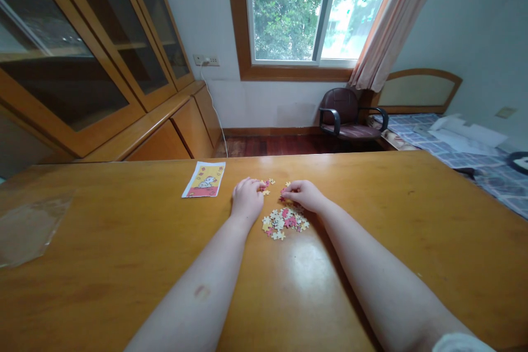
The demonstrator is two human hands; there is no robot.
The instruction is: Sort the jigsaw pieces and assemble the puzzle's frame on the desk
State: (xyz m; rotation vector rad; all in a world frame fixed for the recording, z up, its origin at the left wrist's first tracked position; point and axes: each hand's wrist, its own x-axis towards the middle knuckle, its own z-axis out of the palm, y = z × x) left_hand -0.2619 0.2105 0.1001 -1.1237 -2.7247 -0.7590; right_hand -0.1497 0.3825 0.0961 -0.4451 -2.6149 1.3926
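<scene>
A heap of small jigsaw pieces (284, 221), pink, white and yellow, lies on the wooden table (124, 242) between my forearms. My left hand (246, 197) rests knuckles up just left of the heap, its fingers curled onto a few loose pieces (267, 183). My right hand (302, 193) is closed in a pinch at the heap's far edge, its fingertips on a pink puzzle piece (283, 192). A printed picture card (204, 179) showing a cartoon figure on yellow and red lies flat to the left of my left hand.
A clear plastic bag (31, 225) lies at the table's left edge. Beyond the table stand a dark office chair (350, 115), wooden glass-door cabinets (82, 55) on the left, and a bed with papers (466, 143) on the right.
</scene>
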